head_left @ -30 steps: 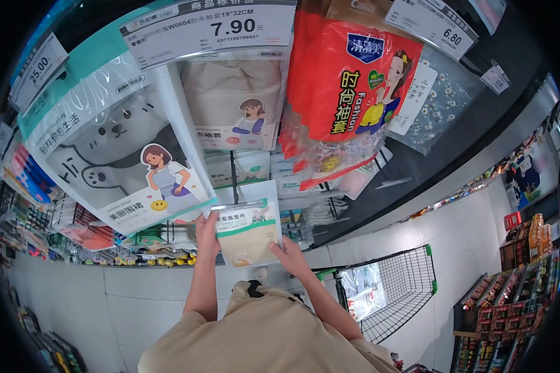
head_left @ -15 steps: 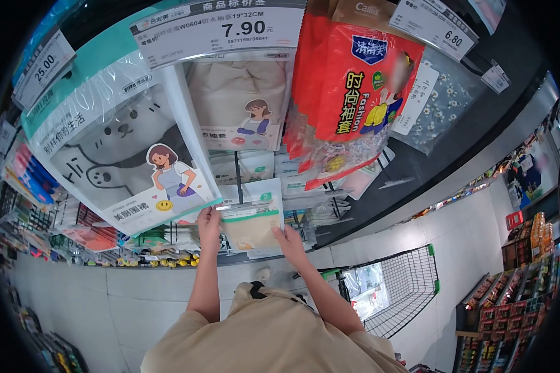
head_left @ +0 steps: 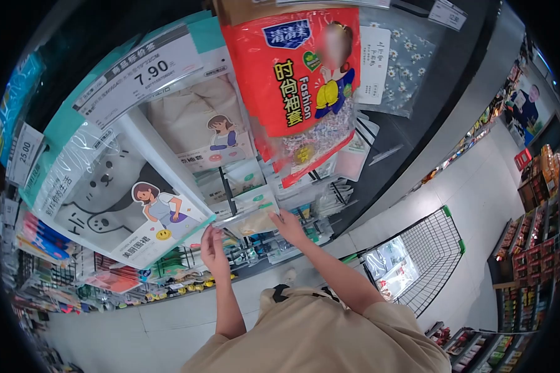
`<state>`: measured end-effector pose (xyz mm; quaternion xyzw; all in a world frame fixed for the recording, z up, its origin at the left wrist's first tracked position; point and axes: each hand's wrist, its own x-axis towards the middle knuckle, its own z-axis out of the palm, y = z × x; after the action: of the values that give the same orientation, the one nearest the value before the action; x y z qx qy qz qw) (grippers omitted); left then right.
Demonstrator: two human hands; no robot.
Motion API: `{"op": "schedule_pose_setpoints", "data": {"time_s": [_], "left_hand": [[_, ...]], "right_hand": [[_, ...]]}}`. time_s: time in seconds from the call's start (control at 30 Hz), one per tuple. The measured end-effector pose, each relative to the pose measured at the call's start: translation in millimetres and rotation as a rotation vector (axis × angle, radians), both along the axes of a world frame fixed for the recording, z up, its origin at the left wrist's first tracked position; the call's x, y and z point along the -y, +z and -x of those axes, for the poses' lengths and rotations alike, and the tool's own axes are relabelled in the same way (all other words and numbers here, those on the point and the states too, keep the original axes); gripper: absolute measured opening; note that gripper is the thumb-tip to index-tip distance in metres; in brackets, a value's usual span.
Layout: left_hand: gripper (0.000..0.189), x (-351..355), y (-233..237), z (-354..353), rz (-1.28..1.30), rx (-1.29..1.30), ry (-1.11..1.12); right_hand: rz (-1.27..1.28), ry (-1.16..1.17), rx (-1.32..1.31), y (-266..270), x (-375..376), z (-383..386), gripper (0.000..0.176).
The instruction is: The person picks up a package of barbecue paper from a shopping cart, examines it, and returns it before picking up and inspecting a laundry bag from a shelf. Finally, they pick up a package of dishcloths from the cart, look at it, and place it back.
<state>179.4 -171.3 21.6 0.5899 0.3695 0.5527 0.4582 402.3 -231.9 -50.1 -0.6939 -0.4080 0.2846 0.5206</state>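
Observation:
A flat packet with a beige panel and a green stripe [head_left: 255, 221] hangs low in the rack, tilted toward me. My right hand [head_left: 287, 227] pinches its right edge between thumb and fingers. Just left of the packet is my left hand [head_left: 213, 247], its fingers loosely bent and apart, with nothing visible in them. It is close to the lower corner of a large apron package [head_left: 118, 193] with a grey cartoon print. Above the packet hang a beige sleeve-cover package [head_left: 196, 124] and a red sleeve-cover bag [head_left: 295, 81].
A price tag reading 7.90 [head_left: 140, 78] juts out over the packages. Metal hooks [head_left: 227, 186] stick out above the packet. A wire shopping cart [head_left: 432, 264] holding flat packages stands on the floor at my right. Stocked shelves [head_left: 529, 248] line the far right.
The view has turned, shifting the hanging packages left and the cart right. My left hand has come away from the packet's left edge. The packet now tilts more; my right hand stays on it.

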Motion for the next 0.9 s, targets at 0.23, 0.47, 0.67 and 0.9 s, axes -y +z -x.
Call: {"op": "schedule_pose_setpoints", "data": {"time_s": [0.23,0.47,0.67,0.9], "left_hand": [[0.052,-2.6,27.6,-48.0,0.119,0.204,-0.301],[0.06,-12.7,34.4,-67.3,0.142,0.252,-0.335],[0.059,-18.9,35.1,-75.5,0.152,0.326,-0.329],[0.055,-12.2,25.6,-88.3,0.15,0.346,-0.286]], "right_hand": [[0.091,0.025,0.046,7.4,0.8,-2.6,0.05],[-0.034,-0.069,0.127,-10.9,32.7,-5.7,0.039],[-0.084,-0.128,-0.05,-12.0,85.4,-27.3,0.033],[-0.112,-0.365,-0.16,-16.1,181.8,-62.7,0.022]]}}
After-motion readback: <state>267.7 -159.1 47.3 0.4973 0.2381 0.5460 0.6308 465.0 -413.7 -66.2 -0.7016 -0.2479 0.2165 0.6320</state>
